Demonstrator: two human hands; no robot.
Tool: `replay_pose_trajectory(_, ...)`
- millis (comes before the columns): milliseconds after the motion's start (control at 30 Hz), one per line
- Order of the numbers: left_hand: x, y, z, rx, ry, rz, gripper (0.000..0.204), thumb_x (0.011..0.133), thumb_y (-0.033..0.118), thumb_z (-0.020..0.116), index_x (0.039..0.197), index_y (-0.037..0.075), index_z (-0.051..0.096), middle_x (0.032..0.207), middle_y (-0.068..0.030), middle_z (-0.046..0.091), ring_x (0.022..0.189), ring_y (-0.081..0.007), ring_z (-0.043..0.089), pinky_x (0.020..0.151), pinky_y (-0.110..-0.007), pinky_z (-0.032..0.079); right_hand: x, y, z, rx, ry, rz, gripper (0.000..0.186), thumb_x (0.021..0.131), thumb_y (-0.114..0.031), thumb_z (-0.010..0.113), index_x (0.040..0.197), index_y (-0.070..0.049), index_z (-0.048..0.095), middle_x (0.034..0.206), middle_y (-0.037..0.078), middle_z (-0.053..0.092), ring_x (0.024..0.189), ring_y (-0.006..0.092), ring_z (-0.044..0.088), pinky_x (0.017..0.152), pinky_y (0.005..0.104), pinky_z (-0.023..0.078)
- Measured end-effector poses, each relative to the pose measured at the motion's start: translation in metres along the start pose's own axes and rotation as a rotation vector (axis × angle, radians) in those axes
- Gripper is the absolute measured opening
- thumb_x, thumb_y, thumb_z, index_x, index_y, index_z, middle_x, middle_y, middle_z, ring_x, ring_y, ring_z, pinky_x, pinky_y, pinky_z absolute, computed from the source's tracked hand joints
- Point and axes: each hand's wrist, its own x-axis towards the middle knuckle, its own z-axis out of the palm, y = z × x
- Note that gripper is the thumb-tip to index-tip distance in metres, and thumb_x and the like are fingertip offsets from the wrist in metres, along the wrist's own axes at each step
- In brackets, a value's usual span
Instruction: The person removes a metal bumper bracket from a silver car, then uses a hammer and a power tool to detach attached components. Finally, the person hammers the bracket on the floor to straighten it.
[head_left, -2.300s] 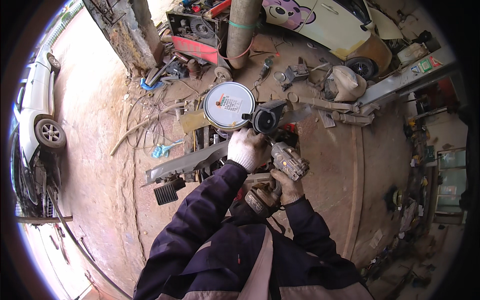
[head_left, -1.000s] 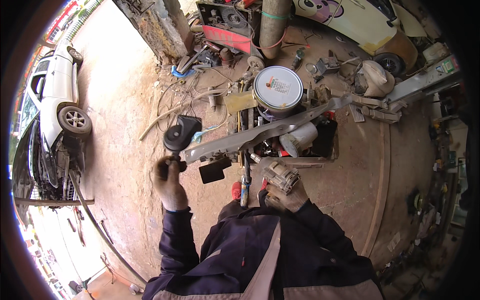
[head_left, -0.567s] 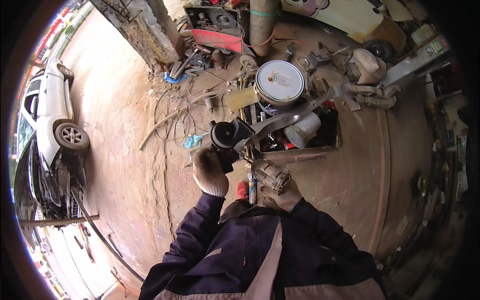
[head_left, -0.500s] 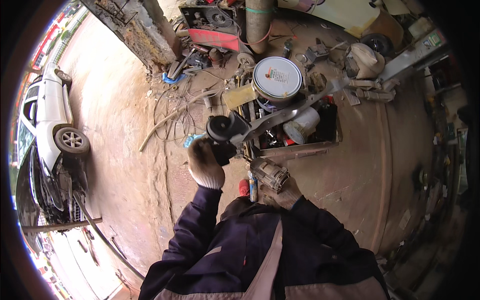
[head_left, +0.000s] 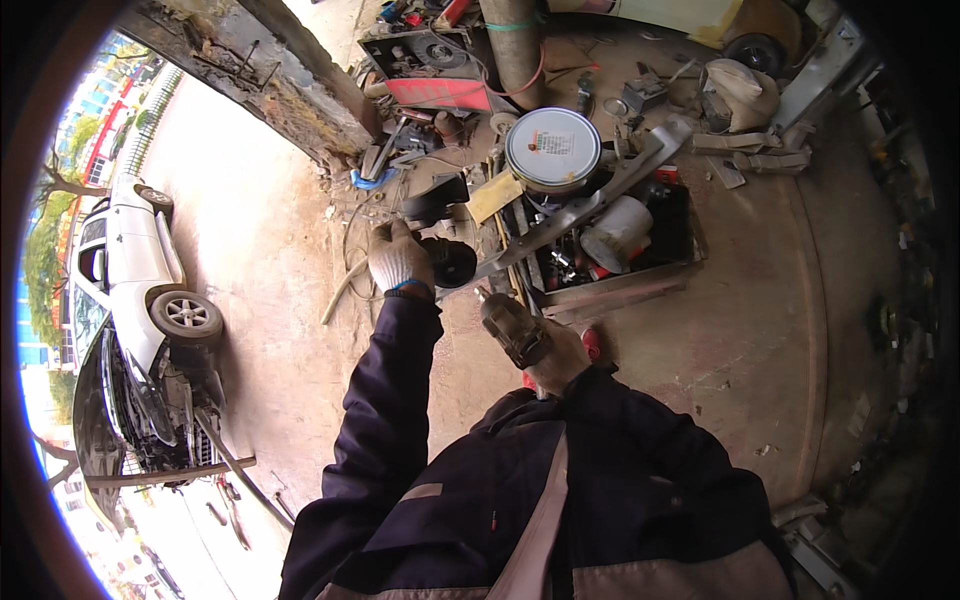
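Note:
My left hand [head_left: 400, 258], in a pale knit glove, is closed at a black rounded part [head_left: 448, 262] with a second black lobe above it. The part sits at the near-left end of a long grey metal bar [head_left: 570, 222], which slants up to the right over a toolbox. My fingers are partly hidden, and I cannot tell whether part and bar are joined. My right hand [head_left: 560, 358], also gloved, is wrapped round a worn, dusty power drill [head_left: 512, 330]. Its nose points up and left, near the bar's lower end but apart from it.
An open toolbox [head_left: 620, 290] full of tools stands ahead, with a white-lidded bucket [head_left: 552, 150] behind it. A red and black machine [head_left: 440, 92], a pillar [head_left: 290, 80] and loose hoses lie beyond. A white car [head_left: 130, 260] with its front stripped stands at left.
My left hand has moved up and the black part has tilted with it. The drill has swung leftward, its nose now pointing more upward. My view has shifted too.

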Motion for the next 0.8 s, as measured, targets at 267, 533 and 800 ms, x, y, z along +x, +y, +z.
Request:
replay_pose_trajectory(267, -0.011, 0.007, -0.003, 0.12, 0.028, 0.084, 0.037, 0.107, 0.028, 0.061, 0.111, -0.008, 0.071, 0.1, -0.0258, 0.078, 0.089, -0.0394, 0.075, 0.081, -0.046, 0.057, 0.02, -0.013, 0.032, 1.063, -0.138, 0.144, 0.031, 0.111, -0.014, 0.043, 0.132, -0.006, 0.064, 0.136, 0.013, 0.069, 0.126, 0.0275, 0.066, 0.112, 0.0398, 0.05)
replay_pose_trajectory(533, -0.031, 0.025, -0.003, 0.135, 0.106, 0.057, 0.036, 0.108, 0.028, 0.063, 0.112, -0.007, 0.07, 0.1, -0.0257, 0.077, 0.088, -0.0385, 0.073, 0.081, -0.046, 0.056, 0.026, -0.003, 0.051, -0.493, 0.066, -0.432, 0.021, 0.101, -0.024, 0.063, 0.111, -0.009, 0.073, 0.11, 0.014, 0.074, 0.102, 0.0325, 0.07, 0.091, 0.0417, 0.057)
replay_pose_trajectory(800, -0.03, 0.02, -0.002, 0.189, 0.108, 0.014, 0.036, 0.108, 0.029, 0.062, 0.111, -0.006, 0.07, 0.1, -0.026, 0.077, 0.091, -0.0403, 0.074, 0.083, -0.047, 0.057, 0.02, -0.015, 0.043, -0.545, 0.12, -0.209, 0.033, 0.099, -0.031, 0.066, 0.111, 0.0, 0.064, 0.101, 0.022, 0.075, 0.092, 0.038, 0.078, 0.078, 0.0456, 0.063)
